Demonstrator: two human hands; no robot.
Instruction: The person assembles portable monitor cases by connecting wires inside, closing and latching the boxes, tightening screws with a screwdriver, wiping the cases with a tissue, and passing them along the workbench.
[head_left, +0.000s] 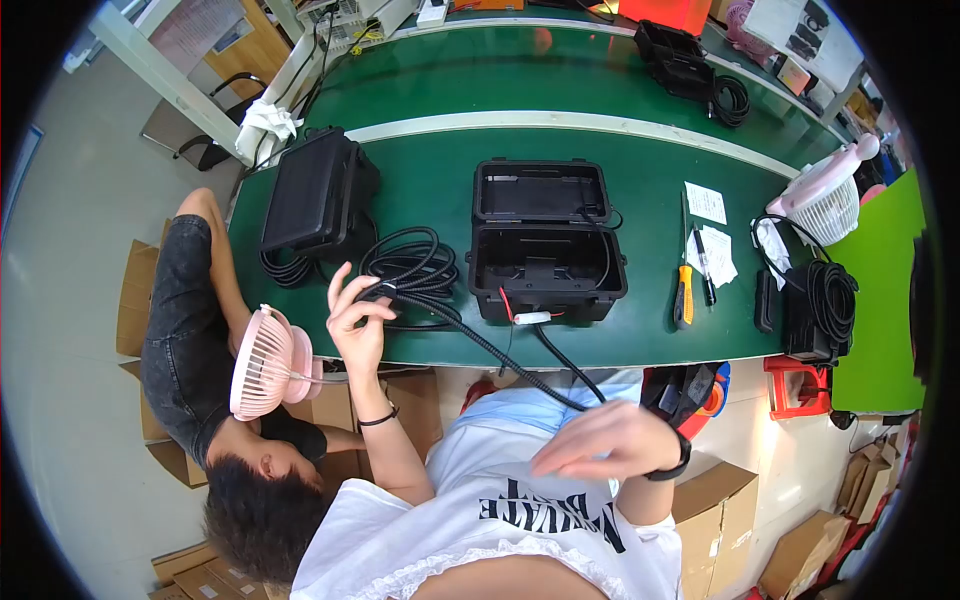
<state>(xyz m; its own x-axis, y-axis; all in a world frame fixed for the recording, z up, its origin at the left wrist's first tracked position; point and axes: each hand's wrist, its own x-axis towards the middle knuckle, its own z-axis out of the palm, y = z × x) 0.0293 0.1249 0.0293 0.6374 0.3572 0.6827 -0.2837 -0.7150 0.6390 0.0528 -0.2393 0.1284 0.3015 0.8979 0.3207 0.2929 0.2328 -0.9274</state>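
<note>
My left hand is raised over the table's front edge, thumb and forefinger pinched on a black corrugated tube. That tube slopes down toward my right hand, which is held before my shirt with its fingers stretched out; whether the palm touches the tube is hidden. An open black plastic case stands in front of me, lid tipped back. At its front wall are a red wire and a white connector, and a black cable runs down toward my right hand.
A coiled black cable and a closed black case lie left. Right are a screwdriver, pen, papers, a coiled cable and a white fan. A pink fan and another person are close by my left arm.
</note>
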